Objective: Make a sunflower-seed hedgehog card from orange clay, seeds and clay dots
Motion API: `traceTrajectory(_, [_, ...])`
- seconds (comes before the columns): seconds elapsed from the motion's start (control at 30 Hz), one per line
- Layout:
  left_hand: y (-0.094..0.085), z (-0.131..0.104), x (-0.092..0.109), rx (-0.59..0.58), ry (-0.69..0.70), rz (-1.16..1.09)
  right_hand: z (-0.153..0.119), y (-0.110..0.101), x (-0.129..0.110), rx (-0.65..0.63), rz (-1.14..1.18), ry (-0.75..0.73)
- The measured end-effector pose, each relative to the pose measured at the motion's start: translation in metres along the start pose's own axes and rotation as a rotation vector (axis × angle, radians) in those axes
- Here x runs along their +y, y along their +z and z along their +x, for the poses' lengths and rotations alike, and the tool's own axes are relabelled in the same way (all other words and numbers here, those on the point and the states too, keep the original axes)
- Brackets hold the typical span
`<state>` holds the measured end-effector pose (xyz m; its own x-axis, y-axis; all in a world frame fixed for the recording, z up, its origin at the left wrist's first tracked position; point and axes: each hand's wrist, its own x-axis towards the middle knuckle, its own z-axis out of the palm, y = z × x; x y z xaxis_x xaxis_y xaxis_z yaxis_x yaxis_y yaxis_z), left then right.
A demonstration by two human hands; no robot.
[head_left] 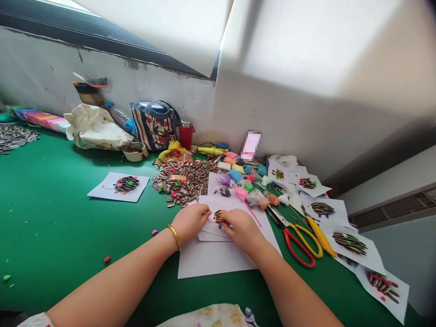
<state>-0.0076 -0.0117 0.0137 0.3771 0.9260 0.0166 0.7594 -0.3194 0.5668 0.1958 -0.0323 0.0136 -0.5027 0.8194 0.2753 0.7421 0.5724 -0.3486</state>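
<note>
A small hedgehog figure (218,215) with a white face, an orange body and dark striped seeds lies on white paper (218,263) in front of me. My left hand (190,223), with a gold bangle at the wrist, has its fingertips pinched together beside the figure's snout. Closed fingers of my right hand (242,230) press at the figure's body from the other side. Whatever sits between either set of fingertips is hidden. Beyond the hands lies a pile of striped sunflower seeds (194,175) mixed with pink, green and red ones.
Scissors (301,245) and a yellow utility knife (320,237) lie right of the paper. Bagged coloured clay (235,175) is behind it. Finished hedgehog cards (349,243) line the right edge; another card (119,187) lies left. Bags (155,125) and a red flask (185,136) stand by the wall.
</note>
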Motion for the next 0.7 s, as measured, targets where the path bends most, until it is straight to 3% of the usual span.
traceTrajectory(0.7, [0.0011,-0.0075,0.0089,-0.101,0.154,0.051,0.0013,0.0039,0.0001,0.007,-0.140,-0.027])
